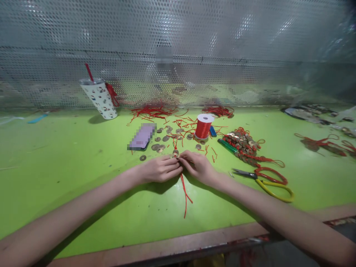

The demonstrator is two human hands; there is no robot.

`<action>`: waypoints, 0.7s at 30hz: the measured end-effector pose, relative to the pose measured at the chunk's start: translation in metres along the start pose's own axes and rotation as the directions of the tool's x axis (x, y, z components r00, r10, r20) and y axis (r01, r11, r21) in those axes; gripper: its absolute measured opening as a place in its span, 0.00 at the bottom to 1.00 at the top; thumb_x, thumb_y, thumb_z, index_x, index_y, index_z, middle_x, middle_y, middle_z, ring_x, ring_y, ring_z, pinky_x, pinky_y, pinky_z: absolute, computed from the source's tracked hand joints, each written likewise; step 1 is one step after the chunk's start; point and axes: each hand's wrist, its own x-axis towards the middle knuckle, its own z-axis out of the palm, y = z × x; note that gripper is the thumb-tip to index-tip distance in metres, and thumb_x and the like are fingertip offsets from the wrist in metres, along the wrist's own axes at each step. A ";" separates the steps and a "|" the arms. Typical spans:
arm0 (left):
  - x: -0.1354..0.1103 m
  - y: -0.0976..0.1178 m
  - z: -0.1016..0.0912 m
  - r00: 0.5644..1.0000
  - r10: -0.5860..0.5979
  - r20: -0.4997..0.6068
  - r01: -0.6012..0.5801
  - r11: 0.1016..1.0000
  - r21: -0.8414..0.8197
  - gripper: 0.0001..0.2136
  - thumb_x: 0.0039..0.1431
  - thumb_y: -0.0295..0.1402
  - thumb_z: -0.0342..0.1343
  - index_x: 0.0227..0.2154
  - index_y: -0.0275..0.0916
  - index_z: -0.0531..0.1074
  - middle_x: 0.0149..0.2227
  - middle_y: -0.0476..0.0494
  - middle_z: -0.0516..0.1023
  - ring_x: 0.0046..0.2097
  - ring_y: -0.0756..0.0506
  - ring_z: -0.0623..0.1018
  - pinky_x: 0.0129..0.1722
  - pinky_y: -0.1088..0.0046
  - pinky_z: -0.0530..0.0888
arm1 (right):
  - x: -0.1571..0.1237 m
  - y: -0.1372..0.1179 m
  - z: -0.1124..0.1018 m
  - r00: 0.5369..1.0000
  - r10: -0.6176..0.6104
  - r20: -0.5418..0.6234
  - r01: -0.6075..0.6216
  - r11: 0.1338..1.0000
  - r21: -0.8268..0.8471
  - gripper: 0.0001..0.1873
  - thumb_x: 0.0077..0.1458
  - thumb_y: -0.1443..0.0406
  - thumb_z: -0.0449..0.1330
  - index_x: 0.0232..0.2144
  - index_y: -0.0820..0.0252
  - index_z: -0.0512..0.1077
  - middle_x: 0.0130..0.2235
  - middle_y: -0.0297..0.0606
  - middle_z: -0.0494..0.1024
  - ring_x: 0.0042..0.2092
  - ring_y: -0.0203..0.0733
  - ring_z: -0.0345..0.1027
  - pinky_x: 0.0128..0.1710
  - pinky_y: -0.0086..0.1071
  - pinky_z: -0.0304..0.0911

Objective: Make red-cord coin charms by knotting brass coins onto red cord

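Near the middle of the green table, my left hand (163, 169) and my right hand (197, 165) meet with fingers closed around a string of brass coins (175, 155) on red cord. A short loop of the cord sticks out beyond the fingertips. Two loose ends of the red cord (184, 191) hang down toward me from between the hands. Part of the coin string is hidden by my fingers. Just beyond the hands lie several loose coins (160, 147) with holes in the middle.
A spool of red cord (203, 127), finished coin strings (243, 142), a green lighter (227, 146) and scissors (267, 181) lie to the right. A phone (142, 136) and a tilted-looking tumbler (99, 98) are on the left. Red cord pieces (152, 112) lie before the perforated metal panel (178, 48).
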 end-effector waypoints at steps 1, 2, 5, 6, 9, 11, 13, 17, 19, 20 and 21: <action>0.000 0.001 0.002 0.999 -0.029 -0.031 0.028 0.999 -0.018 0.15 0.70 0.22 0.45 0.45 0.35 0.78 0.41 0.36 0.85 0.44 0.42 0.84 0.44 0.65 0.81 | 0.000 0.000 0.000 1.000 0.003 -0.004 -0.003 1.000 -0.010 0.07 0.68 0.64 0.53 0.38 0.57 0.70 0.33 0.41 0.80 0.33 0.44 0.73 0.35 0.34 0.65; 0.001 0.002 0.004 0.996 -0.066 -0.063 0.064 0.997 -0.037 0.14 0.70 0.22 0.46 0.44 0.34 0.78 0.40 0.36 0.85 0.44 0.42 0.83 0.44 0.64 0.81 | 0.000 0.000 0.000 1.000 0.005 -0.007 -0.005 1.000 -0.020 0.07 0.68 0.64 0.52 0.38 0.57 0.69 0.33 0.40 0.80 0.32 0.44 0.72 0.34 0.34 0.65; 0.002 0.005 0.009 0.977 -0.182 -0.109 0.173 0.981 -0.090 0.12 0.71 0.23 0.47 0.41 0.34 0.78 0.39 0.36 0.84 0.43 0.42 0.83 0.43 0.63 0.81 | 0.000 0.000 0.000 1.000 0.010 -0.009 -0.010 0.999 -0.036 0.08 0.69 0.64 0.52 0.38 0.57 0.69 0.31 0.40 0.79 0.30 0.42 0.71 0.32 0.33 0.64; 0.002 0.006 0.011 0.972 -0.209 -0.110 0.198 0.975 -0.101 0.12 0.71 0.23 0.48 0.40 0.34 0.78 0.38 0.37 0.84 0.42 0.42 0.82 0.43 0.64 0.81 | 0.000 0.000 0.000 1.000 0.011 -0.006 -0.012 0.999 -0.039 0.08 0.69 0.64 0.52 0.38 0.57 0.69 0.31 0.40 0.79 0.29 0.42 0.70 0.32 0.33 0.63; 0.004 0.009 0.012 0.964 -0.240 -0.116 0.227 0.967 -0.118 0.11 0.70 0.23 0.48 0.39 0.35 0.77 0.37 0.40 0.84 0.41 0.44 0.82 0.42 0.66 0.81 | 0.000 0.000 0.001 1.000 0.003 -0.010 -0.003 0.999 -0.047 0.08 0.68 0.64 0.52 0.38 0.58 0.69 0.32 0.40 0.79 0.29 0.41 0.71 0.32 0.32 0.63; 0.004 0.012 0.011 0.961 -0.246 -0.130 0.229 0.964 -0.132 0.11 0.70 0.22 0.48 0.38 0.35 0.77 0.37 0.41 0.84 0.41 0.44 0.82 0.43 0.67 0.81 | -0.001 -0.001 0.002 1.000 -0.002 -0.014 0.002 0.999 -0.038 0.08 0.69 0.64 0.52 0.38 0.58 0.69 0.32 0.40 0.79 0.30 0.41 0.71 0.32 0.32 0.64; 0.006 0.017 0.009 0.961 -0.236 -0.142 0.213 0.964 -0.159 0.11 0.70 0.22 0.48 0.38 0.35 0.76 0.37 0.41 0.84 0.42 0.44 0.82 0.44 0.67 0.81 | -0.001 -0.001 0.002 1.000 0.000 -0.020 -0.001 1.000 -0.022 0.08 0.69 0.64 0.52 0.37 0.58 0.69 0.32 0.40 0.80 0.31 0.41 0.72 0.33 0.32 0.65; 0.010 0.030 0.004 0.973 -0.174 -0.149 0.146 0.973 -0.181 0.13 0.71 0.23 0.46 0.38 0.36 0.77 0.37 0.41 0.84 0.39 0.45 0.82 0.38 0.69 0.80 | -0.001 -0.002 0.002 0.999 -0.013 -0.040 0.013 1.000 -0.015 0.08 0.69 0.64 0.52 0.37 0.58 0.69 0.32 0.40 0.80 0.30 0.40 0.72 0.32 0.31 0.64; 0.013 0.036 0.000 0.980 -0.143 -0.137 0.116 0.975 -0.188 0.13 0.70 0.22 0.46 0.38 0.35 0.76 0.37 0.40 0.84 0.38 0.45 0.81 0.37 0.69 0.80 | -0.001 -0.002 0.002 0.998 -0.023 -0.051 0.022 1.000 -0.011 0.08 0.68 0.64 0.52 0.37 0.58 0.69 0.32 0.40 0.80 0.30 0.40 0.72 0.32 0.31 0.64; 0.015 0.039 -0.002 0.982 -0.145 -0.120 0.117 0.971 -0.208 0.13 0.70 0.22 0.46 0.39 0.34 0.76 0.37 0.40 0.84 0.37 0.45 0.81 0.37 0.68 0.79 | -0.001 -0.002 0.002 0.998 -0.024 -0.057 0.024 1.000 -0.007 0.08 0.68 0.64 0.52 0.37 0.59 0.69 0.33 0.40 0.80 0.30 0.40 0.72 0.32 0.31 0.64; 0.018 0.043 -0.005 0.981 -0.159 -0.108 0.129 0.962 -0.242 0.12 0.70 0.22 0.47 0.39 0.33 0.76 0.37 0.39 0.84 0.37 0.44 0.81 0.37 0.68 0.79 | -0.001 -0.002 0.002 0.998 -0.023 -0.061 0.023 1.000 -0.004 0.08 0.68 0.64 0.52 0.37 0.59 0.69 0.33 0.41 0.81 0.30 0.40 0.73 0.32 0.31 0.64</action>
